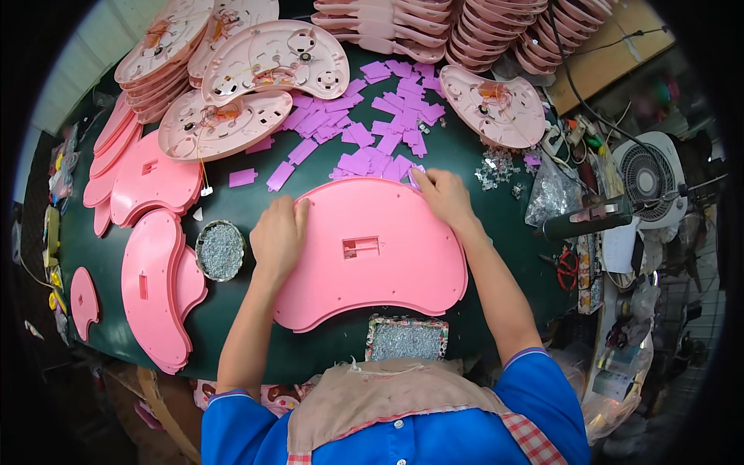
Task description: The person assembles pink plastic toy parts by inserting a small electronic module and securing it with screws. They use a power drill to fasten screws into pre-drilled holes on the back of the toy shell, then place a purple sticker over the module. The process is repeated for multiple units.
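A curved pink plastic panel (372, 279) with a small rectangular opening in its middle lies in front of me, smooth face up. Another pink edge shows just beneath its lower right rim. My left hand (277, 239) grips the panel's left edge, thumb on top and fingers partly hidden. At the upper right edge, my right hand (443, 200) has its fingers closed over the rim, beside a loose purple plastic tab. Beyond the panel lie many flat purple tabs (387, 139). A round bowl (201, 267) of small silvery screws stands left of my left hand.
A rectangular tray (370, 341) of small metal parts sits near me. Stacked pink panels (155, 287) lie left; pale pink shells with wiring (279, 58) stand behind. Clear small parts (496, 167), red-handled scissors (568, 269), a power screwdriver (585, 219) and a fan (651, 178) are right.
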A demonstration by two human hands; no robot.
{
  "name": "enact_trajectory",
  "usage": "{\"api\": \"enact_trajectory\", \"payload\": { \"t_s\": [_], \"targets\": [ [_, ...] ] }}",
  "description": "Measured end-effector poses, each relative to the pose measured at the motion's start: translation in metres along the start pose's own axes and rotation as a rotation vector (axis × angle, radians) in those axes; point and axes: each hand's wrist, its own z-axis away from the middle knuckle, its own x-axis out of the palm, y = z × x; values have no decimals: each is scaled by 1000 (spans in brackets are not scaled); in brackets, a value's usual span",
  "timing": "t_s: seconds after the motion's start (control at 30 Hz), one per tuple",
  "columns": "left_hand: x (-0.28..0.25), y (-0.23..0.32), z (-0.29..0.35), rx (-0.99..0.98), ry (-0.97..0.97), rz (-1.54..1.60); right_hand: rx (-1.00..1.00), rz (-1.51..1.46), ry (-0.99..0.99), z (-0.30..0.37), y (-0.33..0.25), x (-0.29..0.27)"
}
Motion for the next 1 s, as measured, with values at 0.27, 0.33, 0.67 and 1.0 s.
{"api": "enact_trajectory", "payload": {
  "t_s": [0.27, 0.33, 0.67, 1.0],
  "targets": [
    [-5, 16, 47, 249, 72, 36, -171, -19, 95, -44, 24, -8],
    [-19, 18, 76, 313, -24, -49, -195, -142, 221, -23, 2, -21],
    [-11, 22, 101, 343, -120, -107, 155, -831, -241, 115, -49, -4],
    [-10, 22, 99, 401, -98, -50, 183, -816, -126, 130, -84, 15]
  ]
}}
